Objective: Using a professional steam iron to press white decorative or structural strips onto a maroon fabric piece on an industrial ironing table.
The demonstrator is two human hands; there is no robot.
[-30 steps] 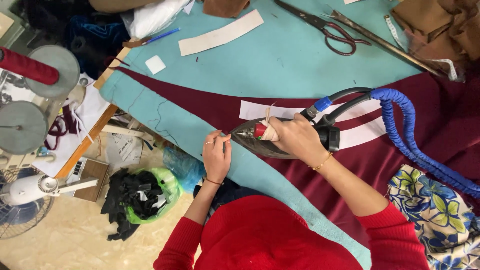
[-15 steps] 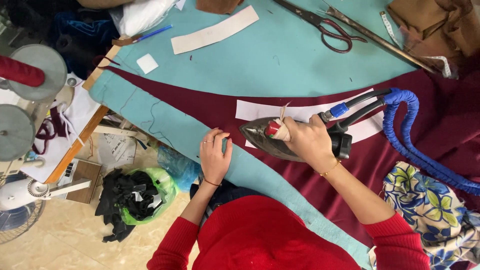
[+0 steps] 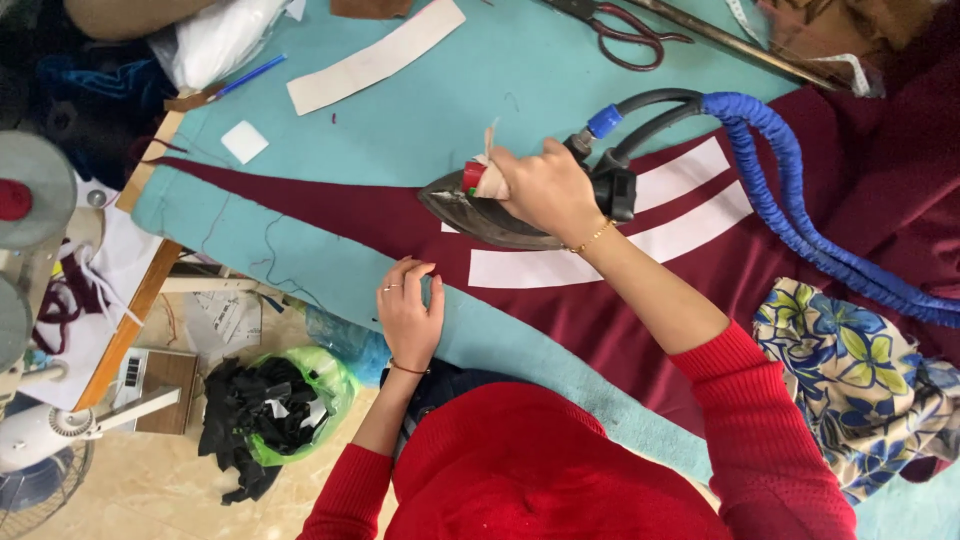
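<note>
I see the desk [image 3: 520,90], covered in light turquoise felt, filling most of the view. On it lies the dark red fabric [image 3: 600,330], a long piece that narrows to a point far to the left of my left fingers. It spreads under both hands and is smooth and flat where the iron stands.

The steam iron [image 3: 490,215] is on this fabric. Its body is dark grey metal with a pointed nose, and a blue-wrapped hose [image 3: 800,215] leaves its back end and runs away to the right. My right hand [image 3: 545,190] grips the handle from above; the fingers are closed fully around it. Two white strips [image 3: 610,255] lie on the red cloth just beside and below these fingers.

My left hand [image 3: 408,315] rests flat on the lower edge of the fabric, fingers loosely curled and holding nothing.

Beyond the right fingers, scissors [image 3: 625,30] and another white strip [image 3: 375,58] lie on the felt. Below the left fingers, on the floor, a green bag [image 3: 330,385] holds black scraps.
</note>
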